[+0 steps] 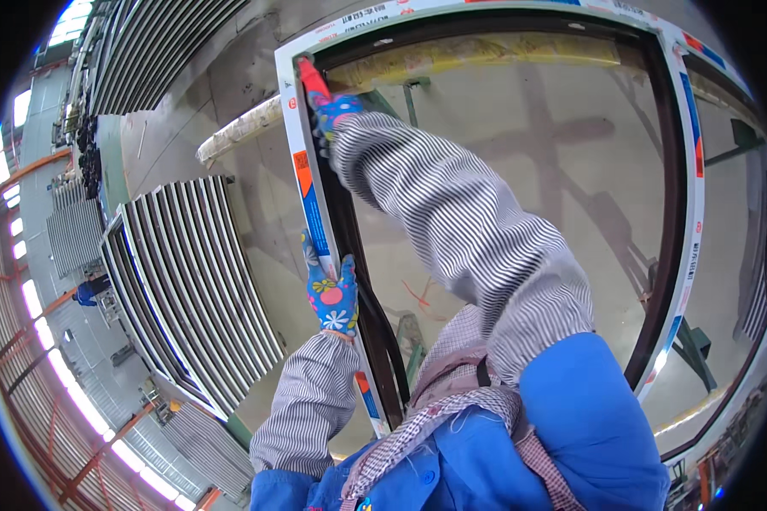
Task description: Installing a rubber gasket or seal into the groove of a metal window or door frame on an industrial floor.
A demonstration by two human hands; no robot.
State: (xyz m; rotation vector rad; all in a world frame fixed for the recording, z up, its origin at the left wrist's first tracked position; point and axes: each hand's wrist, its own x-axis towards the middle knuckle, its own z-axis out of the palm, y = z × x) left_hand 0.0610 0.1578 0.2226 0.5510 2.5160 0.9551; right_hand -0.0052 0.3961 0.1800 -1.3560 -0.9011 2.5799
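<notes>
A large window frame (291,115), wrapped in white film with blue and orange labels, spans the view before me. Dark brown strip lines its inner edge. My left hand (331,298), in a blue flowered glove, grips the frame's left bar, thumb on the inner side and fingers on the outer. My right arm reaches far forward across the opening. At the far left corner my right hand (337,115), gloved alike, is closed on a red hand tool (314,81) whose tip meets the inner corner; its exact kind is unclear. A black rubber strip (382,324) hangs loosely curved along the near left bar.
Yellow-wrapped supports (477,55) lie under the frame's far side, with green stand parts (694,353) below right. Stacks of long striped profiles (192,289) stand to the left, and more profiles (158,51) lie at the far left. Another person in blue (89,291) is far off left.
</notes>
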